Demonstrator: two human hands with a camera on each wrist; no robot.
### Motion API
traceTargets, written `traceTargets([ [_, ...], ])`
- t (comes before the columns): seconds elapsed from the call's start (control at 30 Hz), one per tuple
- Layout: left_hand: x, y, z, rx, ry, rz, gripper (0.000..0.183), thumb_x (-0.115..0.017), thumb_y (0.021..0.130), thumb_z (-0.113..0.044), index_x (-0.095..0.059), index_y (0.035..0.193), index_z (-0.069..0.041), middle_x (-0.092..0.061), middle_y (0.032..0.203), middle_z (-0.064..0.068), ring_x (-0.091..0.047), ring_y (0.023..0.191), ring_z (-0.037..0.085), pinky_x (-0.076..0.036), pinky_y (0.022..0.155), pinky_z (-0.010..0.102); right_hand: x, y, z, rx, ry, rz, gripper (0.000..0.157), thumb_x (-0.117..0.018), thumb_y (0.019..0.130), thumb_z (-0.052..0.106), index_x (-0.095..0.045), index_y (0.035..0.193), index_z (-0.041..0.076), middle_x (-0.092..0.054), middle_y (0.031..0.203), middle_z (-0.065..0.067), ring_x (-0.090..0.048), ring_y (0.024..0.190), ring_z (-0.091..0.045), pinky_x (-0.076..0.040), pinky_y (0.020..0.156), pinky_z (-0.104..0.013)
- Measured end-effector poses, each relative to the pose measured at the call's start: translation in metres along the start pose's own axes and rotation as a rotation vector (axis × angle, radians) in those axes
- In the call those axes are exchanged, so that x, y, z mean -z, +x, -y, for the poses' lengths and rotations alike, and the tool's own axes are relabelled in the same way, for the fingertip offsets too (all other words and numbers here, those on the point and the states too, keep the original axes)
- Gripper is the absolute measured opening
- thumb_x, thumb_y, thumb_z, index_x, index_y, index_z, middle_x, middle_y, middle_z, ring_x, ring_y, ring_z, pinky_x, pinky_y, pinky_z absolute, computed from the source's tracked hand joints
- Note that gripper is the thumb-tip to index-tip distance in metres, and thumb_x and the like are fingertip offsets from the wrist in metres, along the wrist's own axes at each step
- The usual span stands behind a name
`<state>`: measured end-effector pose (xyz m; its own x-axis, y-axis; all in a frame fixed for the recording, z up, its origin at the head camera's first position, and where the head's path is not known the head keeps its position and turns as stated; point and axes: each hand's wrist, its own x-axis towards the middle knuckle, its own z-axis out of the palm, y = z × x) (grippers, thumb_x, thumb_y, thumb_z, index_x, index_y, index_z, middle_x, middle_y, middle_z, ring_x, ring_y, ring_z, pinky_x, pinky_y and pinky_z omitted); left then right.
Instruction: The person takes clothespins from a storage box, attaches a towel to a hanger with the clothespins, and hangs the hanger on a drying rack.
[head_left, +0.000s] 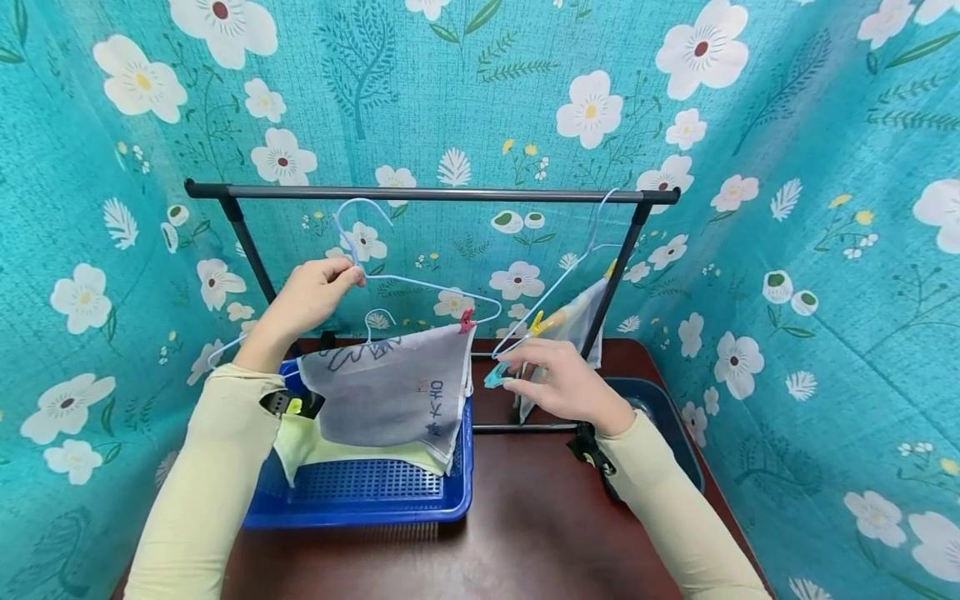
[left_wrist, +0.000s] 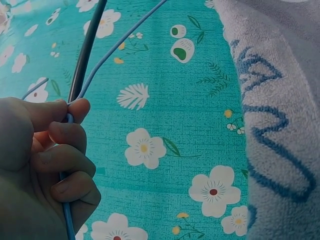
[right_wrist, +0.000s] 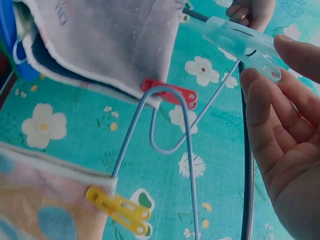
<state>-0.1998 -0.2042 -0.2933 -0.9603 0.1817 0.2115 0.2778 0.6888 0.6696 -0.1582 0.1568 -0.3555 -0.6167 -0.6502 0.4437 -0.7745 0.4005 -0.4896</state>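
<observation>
My left hand (head_left: pixel 318 287) grips a light blue wire hanger (head_left: pixel 431 284) just below its hook, in front of the rack. A grey towel (head_left: pixel 390 396) with dark writing hangs from this hanger, and a red clothespin (head_left: pixel 467 320) clips its right upper corner. In the left wrist view, fingers (left_wrist: pixel 75 162) curl round the hanger's wire. To the right of the towel, my right hand (head_left: pixel 558 379) pinches a light blue clothespin (head_left: pixel 495 377) between thumb and fingers. The right wrist view shows that clothespin (right_wrist: pixel 230 41) apart from the towel.
A dark rack rod (head_left: pixel 450 195) spans the back. On its right end hangs another blue hanger (head_left: pixel 558 283) with a patterned towel (head_left: pixel 581 321) and yellow clothespins (head_left: pixel 537 323). Beneath the grey towel stands a blue basket (head_left: pixel 360 515) holding yellow-green cloth (head_left: pixel 300 442). A dark tray (head_left: pixel 686 442) is at right.
</observation>
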Motion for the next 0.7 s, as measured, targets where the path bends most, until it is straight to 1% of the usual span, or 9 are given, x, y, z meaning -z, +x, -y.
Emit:
traceTargets([
  [0.1, 0.000, 0.000, 0.000, 0.005, 0.001, 0.003, 0.038, -0.040, 0.102, -0.037, -0.064, 0.101, -0.008, -0.040, 0.073, 0.010, -0.033, 0.060, 0.025, -0.029, 0.057, 0.038, -0.003, 0.006, 0.004, 0.029, 0.012, 0.005, 0.031, -0.075, 0.082, 0.011, -0.069, 0.112, 0.007, -0.065, 0.093, 0.000, -0.057, 0.079, -0.010, -0.050, 0.064, -0.026],
  [0.13, 0.000, 0.000, 0.000, 0.007, -0.001, 0.004, 0.038, -0.040, 0.102, -0.037, -0.064, 0.101, -0.008, -0.041, 0.073, 0.011, -0.033, 0.061, 0.026, -0.029, 0.057, 0.038, -0.004, 0.008, 0.004, 0.042, 0.021, 0.008, 0.030, -0.075, 0.081, 0.010, -0.069, 0.111, 0.007, -0.065, 0.092, -0.001, -0.057, 0.079, -0.010, -0.050, 0.064, -0.028],
  [0.27, 0.001, 0.001, 0.001, 0.016, -0.016, 0.006, 0.037, -0.040, 0.102, -0.037, -0.064, 0.102, -0.008, -0.048, 0.081, 0.010, -0.035, 0.066, 0.026, -0.029, 0.059, 0.038, -0.008, 0.015, 0.005, 0.069, 0.012, 0.009, 0.027, -0.075, 0.082, 0.009, -0.070, 0.108, 0.007, -0.064, 0.091, 0.002, -0.057, 0.078, -0.009, -0.049, 0.063, -0.026],
  [0.37, 0.002, 0.001, 0.002, 0.021, -0.030, 0.014, 0.037, -0.040, 0.102, -0.037, -0.064, 0.103, -0.008, -0.047, 0.082, 0.010, -0.036, 0.071, 0.026, -0.029, 0.062, 0.039, -0.012, 0.021, 0.006, 0.070, -0.002, 0.011, 0.026, -0.075, 0.082, 0.010, -0.071, 0.108, 0.008, -0.064, 0.090, 0.006, -0.055, 0.074, -0.008, -0.047, 0.061, -0.024],
  [0.43, 0.002, 0.001, 0.003, 0.024, -0.038, 0.024, 0.037, -0.040, 0.102, -0.037, -0.064, 0.103, -0.008, -0.043, 0.078, 0.010, -0.036, 0.072, 0.026, -0.030, 0.063, 0.039, -0.014, 0.024, 0.007, 0.069, -0.011, 0.008, 0.026, -0.074, 0.082, 0.010, -0.072, 0.108, 0.009, -0.063, 0.089, 0.007, -0.054, 0.072, -0.008, -0.046, 0.059, -0.022],
  [0.53, 0.004, 0.001, 0.004, 0.022, -0.045, 0.037, 0.038, -0.040, 0.102, -0.037, -0.063, 0.104, -0.008, -0.039, 0.075, 0.010, -0.035, 0.070, 0.026, -0.030, 0.062, 0.039, -0.019, 0.028, 0.009, 0.080, -0.013, 0.006, 0.025, -0.075, 0.082, 0.010, -0.072, 0.107, 0.007, -0.064, 0.089, 0.006, -0.052, 0.071, -0.007, -0.046, 0.059, -0.022],
  [0.7, 0.005, 0.001, 0.005, 0.022, -0.060, 0.050, 0.039, -0.040, 0.101, -0.039, -0.063, 0.104, -0.008, -0.039, 0.071, 0.009, -0.033, 0.061, 0.024, -0.029, 0.058, 0.038, -0.025, 0.036, 0.012, 0.107, -0.031, 0.006, 0.021, -0.074, 0.083, 0.009, -0.073, 0.103, 0.007, -0.067, 0.091, 0.000, -0.051, 0.071, -0.005, -0.044, 0.058, -0.020],
])
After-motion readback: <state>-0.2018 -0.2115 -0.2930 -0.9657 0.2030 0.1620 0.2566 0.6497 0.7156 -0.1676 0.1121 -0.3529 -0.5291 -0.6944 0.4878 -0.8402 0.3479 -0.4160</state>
